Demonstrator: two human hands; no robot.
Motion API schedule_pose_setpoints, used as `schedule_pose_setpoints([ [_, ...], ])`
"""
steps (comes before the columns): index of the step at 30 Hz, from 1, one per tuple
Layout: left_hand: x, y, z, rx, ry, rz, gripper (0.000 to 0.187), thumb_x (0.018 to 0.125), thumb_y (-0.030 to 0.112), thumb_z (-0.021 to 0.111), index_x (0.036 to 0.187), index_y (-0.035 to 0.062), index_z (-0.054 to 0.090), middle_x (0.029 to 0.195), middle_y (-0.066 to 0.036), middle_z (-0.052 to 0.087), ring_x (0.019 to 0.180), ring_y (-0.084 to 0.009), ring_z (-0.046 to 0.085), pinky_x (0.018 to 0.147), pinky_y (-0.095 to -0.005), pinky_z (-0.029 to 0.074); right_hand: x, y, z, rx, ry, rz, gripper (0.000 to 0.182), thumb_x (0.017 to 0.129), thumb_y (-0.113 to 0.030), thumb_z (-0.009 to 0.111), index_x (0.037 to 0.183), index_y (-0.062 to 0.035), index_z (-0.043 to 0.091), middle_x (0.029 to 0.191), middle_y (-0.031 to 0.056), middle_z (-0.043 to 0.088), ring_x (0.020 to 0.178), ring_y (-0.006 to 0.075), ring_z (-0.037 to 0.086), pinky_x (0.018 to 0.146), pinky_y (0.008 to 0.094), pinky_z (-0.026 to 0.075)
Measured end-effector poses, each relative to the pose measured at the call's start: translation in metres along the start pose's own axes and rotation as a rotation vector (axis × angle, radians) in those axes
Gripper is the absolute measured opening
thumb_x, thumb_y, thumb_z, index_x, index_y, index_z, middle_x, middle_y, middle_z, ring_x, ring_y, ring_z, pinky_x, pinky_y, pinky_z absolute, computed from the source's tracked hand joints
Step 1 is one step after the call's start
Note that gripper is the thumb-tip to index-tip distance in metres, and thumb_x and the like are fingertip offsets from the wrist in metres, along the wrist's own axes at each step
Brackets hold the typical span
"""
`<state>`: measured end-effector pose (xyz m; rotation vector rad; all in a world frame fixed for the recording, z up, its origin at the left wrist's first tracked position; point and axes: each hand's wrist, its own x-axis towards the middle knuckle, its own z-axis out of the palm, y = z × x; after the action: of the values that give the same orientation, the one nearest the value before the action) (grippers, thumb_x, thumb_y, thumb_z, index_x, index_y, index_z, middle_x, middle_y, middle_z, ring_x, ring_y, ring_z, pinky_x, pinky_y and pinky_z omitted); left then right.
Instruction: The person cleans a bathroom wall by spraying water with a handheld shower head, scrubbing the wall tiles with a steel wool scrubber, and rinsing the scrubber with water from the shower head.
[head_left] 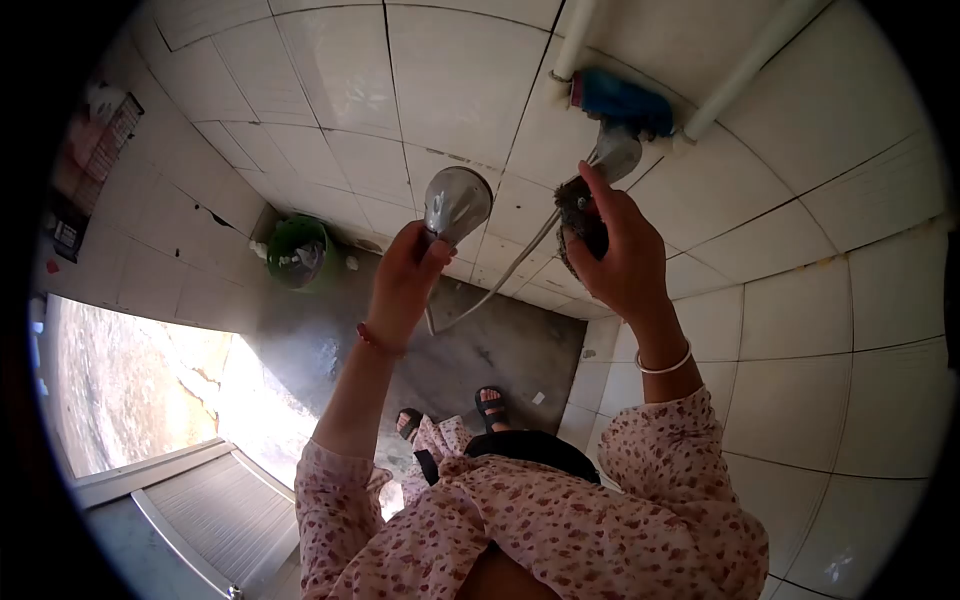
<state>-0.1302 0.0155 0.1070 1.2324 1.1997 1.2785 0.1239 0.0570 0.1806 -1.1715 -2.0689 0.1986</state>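
Observation:
My left hand [405,275] is closed round the lower end of a grey shower head [458,203], which points up and away. My right hand [620,245] is closed on a dark, rough scrubber [580,215], with the fingers on its right side and the thumb below. A pale hose [510,272] loops between the two hands. Just beyond my right fingers, a clear rounded fitting [617,150] sits under a blue cloth-like cover [625,103] at the wall.
White pipes [745,75] run along the tiled wall [455,85]. A green bin [298,252] stands in the floor corner. Wire baskets [105,150] hang at the left. An open door [215,510] is at the lower left, beside bright ground.

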Motion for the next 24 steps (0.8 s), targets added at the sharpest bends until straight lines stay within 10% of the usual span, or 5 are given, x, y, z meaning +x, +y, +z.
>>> schedule_pose_setpoints([
  [13, 0.052, 0.083, 0.072, 0.105, 0.015, 0.187, 0.029, 0.101, 0.022, 0.058, 0.115, -0.0035, 0.058, 0.101, -0.007, 0.066, 0.096, -0.0136, 0.060, 0.091, -0.0293, 0.046, 0.013, 0.039, 0.012, -0.276, -0.183, -0.063, 0.055, 0.081, -0.019, 0.064, 0.136, -0.0207, 0.059, 0.079, 0.0097, 0.062, 0.065, 0.0258, 0.064, 0.057, 0.0402, 0.052],
  [16, 0.040, 0.052, 0.059, 0.049, 0.108, 0.126, 0.029, 0.101, 0.022, 0.059, 0.115, -0.0030, 0.058, 0.102, -0.007, 0.067, 0.098, -0.0132, 0.060, 0.092, -0.0289, 0.046, -0.001, 0.077, 0.048, -0.367, -0.191, -0.031, 0.041, 0.081, -0.017, 0.065, 0.121, -0.0097, 0.066, 0.089, 0.0131, 0.065, 0.067, 0.0269, 0.066, 0.062, 0.0404, 0.055],
  [21, -0.001, -0.056, 0.020, -0.266, 0.336, -0.134, 0.029, 0.102, 0.026, 0.057, 0.116, 0.0005, 0.056, 0.102, -0.006, 0.065, 0.093, -0.0138, 0.061, 0.086, -0.0300, 0.049, -0.030, 0.081, 0.069, 0.299, -0.483, 0.033, 0.057, 0.074, -0.013, 0.071, 0.129, -0.0057, 0.058, 0.099, 0.0110, 0.062, 0.087, 0.0272, 0.065, 0.074, 0.0377, 0.054],
  [24, -0.023, -0.140, 0.005, -0.660, 0.533, -0.359, 0.027, 0.102, 0.028, 0.057, 0.111, 0.0034, 0.057, 0.098, -0.004, 0.064, 0.089, -0.0146, 0.061, 0.085, -0.0325, 0.050, -0.080, 0.079, 0.153, 0.472, -0.747, 0.095, 0.064, 0.072, -0.015, 0.077, 0.130, -0.0031, 0.055, 0.135, 0.0175, 0.054, 0.126, 0.0337, 0.053, 0.107, 0.0396, 0.043],
])
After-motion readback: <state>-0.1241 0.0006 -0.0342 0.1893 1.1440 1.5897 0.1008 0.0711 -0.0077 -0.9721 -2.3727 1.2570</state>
